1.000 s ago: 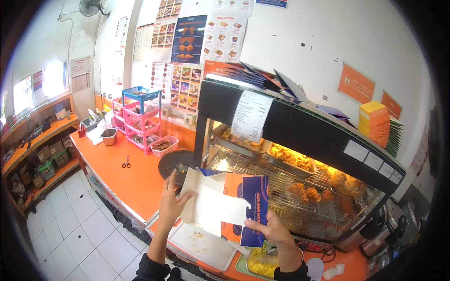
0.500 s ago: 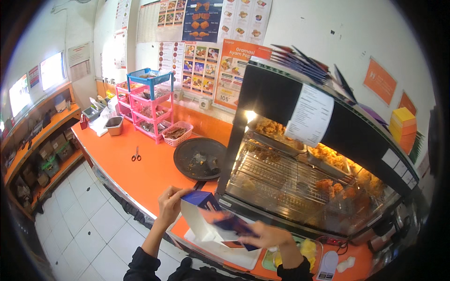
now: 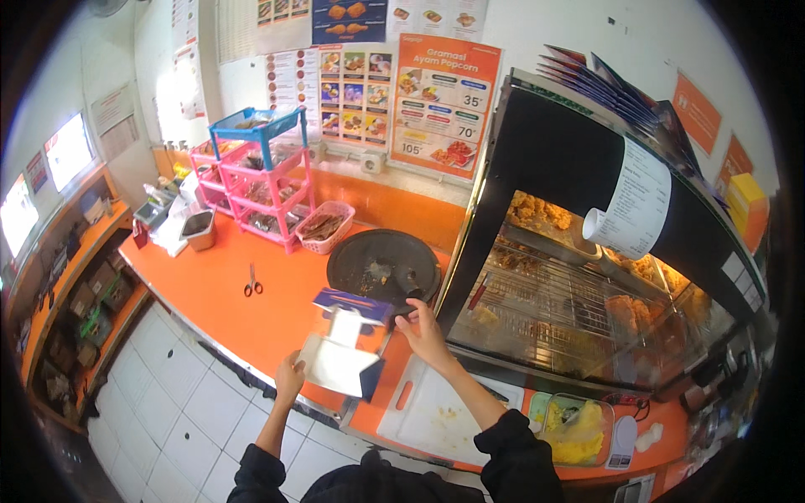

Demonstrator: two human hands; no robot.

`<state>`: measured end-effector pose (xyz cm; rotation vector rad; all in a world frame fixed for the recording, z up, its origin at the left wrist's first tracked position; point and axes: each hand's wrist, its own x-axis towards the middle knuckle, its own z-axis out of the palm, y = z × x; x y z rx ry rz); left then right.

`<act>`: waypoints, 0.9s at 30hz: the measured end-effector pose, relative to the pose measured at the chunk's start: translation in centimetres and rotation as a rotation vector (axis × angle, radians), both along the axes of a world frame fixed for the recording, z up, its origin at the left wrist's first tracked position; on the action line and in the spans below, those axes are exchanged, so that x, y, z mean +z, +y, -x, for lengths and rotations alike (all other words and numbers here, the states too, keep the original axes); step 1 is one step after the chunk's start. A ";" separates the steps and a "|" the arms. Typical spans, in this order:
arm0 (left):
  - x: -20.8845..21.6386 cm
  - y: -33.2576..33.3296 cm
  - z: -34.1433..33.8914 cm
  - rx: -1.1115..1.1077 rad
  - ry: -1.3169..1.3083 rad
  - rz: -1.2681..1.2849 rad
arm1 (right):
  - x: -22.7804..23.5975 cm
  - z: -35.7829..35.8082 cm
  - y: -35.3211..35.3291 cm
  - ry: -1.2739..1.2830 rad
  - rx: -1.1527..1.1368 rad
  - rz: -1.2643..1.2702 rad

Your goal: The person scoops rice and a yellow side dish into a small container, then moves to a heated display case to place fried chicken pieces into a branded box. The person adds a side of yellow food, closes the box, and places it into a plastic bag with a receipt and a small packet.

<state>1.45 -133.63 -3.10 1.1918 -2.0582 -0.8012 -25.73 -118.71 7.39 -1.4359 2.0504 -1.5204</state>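
Note:
Over the orange counter I hold a folding cardboard box (image 3: 335, 362), dark blue and orange outside, white inside, its flaps standing open. My left hand (image 3: 290, 377) is closed on its near left edge. At the far right corner, the fingers of my right hand (image 3: 426, 334) are bent around the box's blue edge. A round black tray (image 3: 381, 251) with crumbs and a small dark object on it lies just beyond the box. To the right of the box is a white cutting board (image 3: 419, 422) with food bits on it, partly under my right forearm.
A glass-fronted warmer (image 3: 537, 310) with fried food stands at right, folded cartons (image 3: 595, 88) on top. Scissors (image 3: 252, 282) lie on the counter (image 3: 201, 281). Behind are a pink basket (image 3: 325, 226) and a tiered rack (image 3: 260, 180). A tub of yellow food (image 3: 579, 432) and a scale (image 3: 622, 443) sit at right.
The box has swung left, off the cutting board, and turned so its white inside faces me. My right hand moved up to its far corner; my left hand moved down. The view shifted too.

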 end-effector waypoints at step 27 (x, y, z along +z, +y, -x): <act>35.5 19.3 18.6 -1.104 0.234 0.860 | 7.4 6.0 40.8 0.362 -0.403 -0.902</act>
